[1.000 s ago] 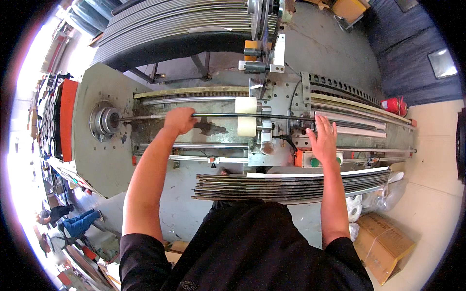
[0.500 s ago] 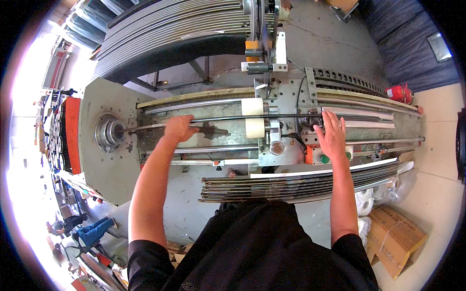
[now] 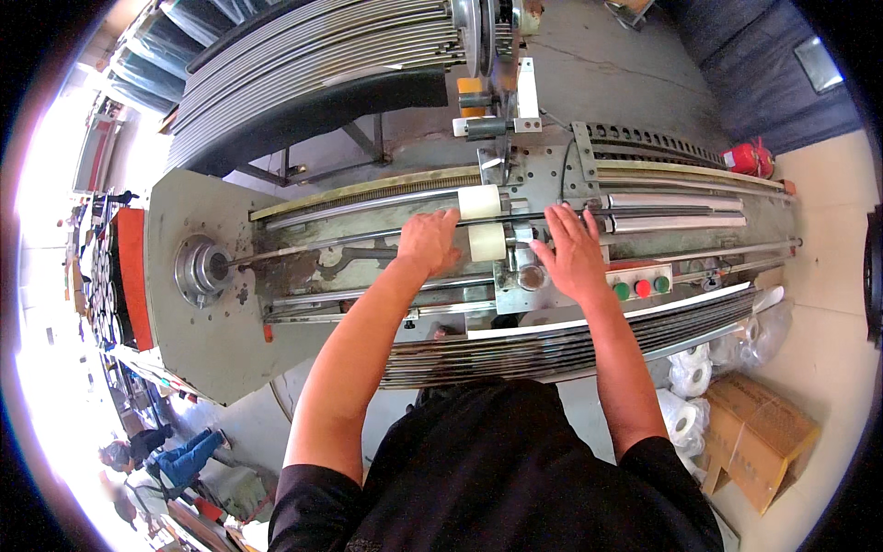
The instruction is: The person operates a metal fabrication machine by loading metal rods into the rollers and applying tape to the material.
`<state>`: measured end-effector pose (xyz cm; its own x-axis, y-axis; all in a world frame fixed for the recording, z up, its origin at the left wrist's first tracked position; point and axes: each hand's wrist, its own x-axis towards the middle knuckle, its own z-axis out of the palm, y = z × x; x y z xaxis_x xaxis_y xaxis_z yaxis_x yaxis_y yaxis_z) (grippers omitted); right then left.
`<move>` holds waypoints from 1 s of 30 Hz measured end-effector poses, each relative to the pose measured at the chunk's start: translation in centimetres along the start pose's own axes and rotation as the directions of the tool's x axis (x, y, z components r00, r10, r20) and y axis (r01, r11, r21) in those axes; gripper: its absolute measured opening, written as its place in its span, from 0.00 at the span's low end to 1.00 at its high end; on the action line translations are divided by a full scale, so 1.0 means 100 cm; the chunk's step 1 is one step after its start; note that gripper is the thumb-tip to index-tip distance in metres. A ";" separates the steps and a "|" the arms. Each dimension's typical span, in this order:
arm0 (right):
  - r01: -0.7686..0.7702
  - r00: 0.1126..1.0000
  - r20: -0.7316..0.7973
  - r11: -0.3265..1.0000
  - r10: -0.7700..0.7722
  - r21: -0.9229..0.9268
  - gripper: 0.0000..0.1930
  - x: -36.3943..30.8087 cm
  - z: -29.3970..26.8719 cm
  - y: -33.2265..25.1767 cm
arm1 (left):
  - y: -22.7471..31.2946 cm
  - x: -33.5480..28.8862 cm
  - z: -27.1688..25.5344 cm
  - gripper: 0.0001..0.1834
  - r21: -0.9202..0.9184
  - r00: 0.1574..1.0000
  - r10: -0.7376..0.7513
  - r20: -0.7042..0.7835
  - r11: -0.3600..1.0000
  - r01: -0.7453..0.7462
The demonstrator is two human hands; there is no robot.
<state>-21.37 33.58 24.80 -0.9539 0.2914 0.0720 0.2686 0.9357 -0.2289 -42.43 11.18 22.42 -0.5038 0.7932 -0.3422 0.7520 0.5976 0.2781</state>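
A long thin dark rod (image 3: 322, 244) runs from the round metal chuck (image 3: 202, 270) at the left, across the machine bed, past a pair of white rollers (image 3: 479, 201) and on to the right. Just left of those rollers, my left hand (image 3: 427, 243) is closed over the rod. My right hand (image 3: 576, 256) lies over the carriage plate, fingers extended and spread, with fingertips at the rod. Whether they press on it, I cannot tell. A dark flat shape (image 3: 368, 256) lies on the bed below the rod.
A button box (image 3: 642, 285) with green and red buttons sits right of my right hand. Several dark rods (image 3: 552, 354) lie bundled before my body. Beyond the machine is a rack of metal rods (image 3: 313, 74). A cardboard box (image 3: 759, 437) stands at lower right.
My left hand has moved right along the rod, from mid-span to the white rollers. My right hand has shifted left, uncovering the button box. The whole view has turned slightly.
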 end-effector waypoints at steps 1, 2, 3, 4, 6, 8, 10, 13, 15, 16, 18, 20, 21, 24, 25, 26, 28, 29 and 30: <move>0.007 1.000 0.006 1.000 -0.007 0.005 0.35 0.001 0.002 -0.006 | 0.000 0.001 0.002 0.37 0.002 1.000 0.008 -0.003 1.000 -0.008; 0.009 1.000 0.011 1.000 -0.009 0.007 0.35 0.002 0.004 -0.010 | -0.001 0.001 0.001 0.37 -0.007 1.000 0.007 0.007 1.000 -0.006; 0.002 1.000 0.024 0.999 -0.003 0.039 0.36 0.004 -0.003 -0.020 | -0.007 -0.004 -0.004 0.37 -0.014 1.000 0.002 0.016 1.000 -0.002; -0.005 1.000 0.017 1.000 0.005 0.020 0.36 0.005 0.001 -0.026 | -0.014 -0.008 -0.007 0.37 -0.021 1.000 -0.002 0.025 1.000 0.003; -0.015 1.000 0.006 1.000 0.015 -0.011 0.37 0.007 0.009 -0.036 | -0.036 -0.019 -0.006 0.34 -0.050 0.997 -0.072 0.026 0.996 0.073; -0.032 0.999 -0.002 0.998 0.032 -0.054 0.38 0.007 0.010 -0.043 | -0.061 -0.030 -0.009 0.32 -0.063 0.991 -0.130 0.045 0.989 0.133; -0.045 0.999 -0.033 0.995 0.042 -0.086 0.38 0.004 0.014 -0.049 | -0.092 -0.045 -0.011 0.30 -0.061 0.987 -0.163 0.016 0.985 0.163; -0.061 0.996 -0.069 0.994 0.055 -0.089 0.38 0.003 0.024 -0.051 | -0.156 -0.068 0.000 0.27 -0.037 0.978 -0.207 -0.030 0.978 0.205; -0.069 0.993 -0.100 0.993 0.060 -0.091 0.38 0.002 0.026 -0.052 | -0.196 -0.089 0.003 0.23 -0.021 0.968 -0.229 -0.107 0.973 0.228; -0.076 0.991 -0.113 0.993 0.065 -0.090 0.38 0.001 0.027 -0.052 | -0.217 -0.096 0.002 0.23 -0.032 0.961 -0.262 -0.086 0.965 0.260; -0.083 0.989 -0.130 0.992 0.071 -0.093 0.38 -0.001 0.028 -0.052 | -0.250 -0.109 -0.002 0.22 -0.052 0.946 -0.322 -0.042 0.946 0.320; -0.086 0.988 -0.139 0.990 0.071 -0.108 0.38 -0.001 0.028 -0.051 | -0.264 -0.120 -0.003 0.24 0.027 0.928 -0.370 -0.045 0.928 0.371; -0.093 0.987 -0.142 0.990 0.078 -0.107 0.38 0.000 0.028 -0.052 | -0.267 -0.121 -0.004 0.24 0.065 0.918 -0.393 -0.050 0.916 0.396; -0.109 0.985 -0.146 0.988 0.093 -0.106 0.38 0.000 0.027 -0.055 | -0.262 -0.111 -0.006 0.27 0.040 0.932 -0.360 0.049 0.933 0.359; -0.114 0.984 -0.147 0.988 0.098 -0.106 0.38 0.001 0.028 -0.055 | -0.255 -0.105 -0.004 0.27 0.052 0.944 -0.326 0.041 0.945 0.324; -0.120 0.983 -0.149 0.987 0.103 -0.110 0.38 0.000 0.030 -0.054 | -0.237 -0.097 -0.003 0.28 0.063 0.956 -0.290 0.032 0.956 0.288; -0.119 0.982 -0.159 0.986 0.100 -0.113 0.38 -0.001 0.033 -0.054 | -0.198 -0.079 -0.002 0.28 0.073 0.968 -0.247 0.040 0.967 0.244; -0.119 0.981 -0.164 0.986 0.098 -0.118 0.38 -0.001 0.033 -0.053 | -0.179 -0.068 -0.002 0.27 0.071 0.970 -0.237 0.055 0.970 0.233; -0.117 0.982 -0.161 0.987 0.098 -0.114 0.38 -0.001 0.032 -0.055 | -0.162 -0.061 -0.002 0.28 0.047 0.973 -0.221 0.061 0.975 0.218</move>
<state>-23.17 27.80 22.92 -0.8889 0.4101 0.2044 0.3922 0.9116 -0.1235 -51.64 -3.33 20.16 -0.6302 0.6331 -0.4494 0.6433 0.7499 0.1543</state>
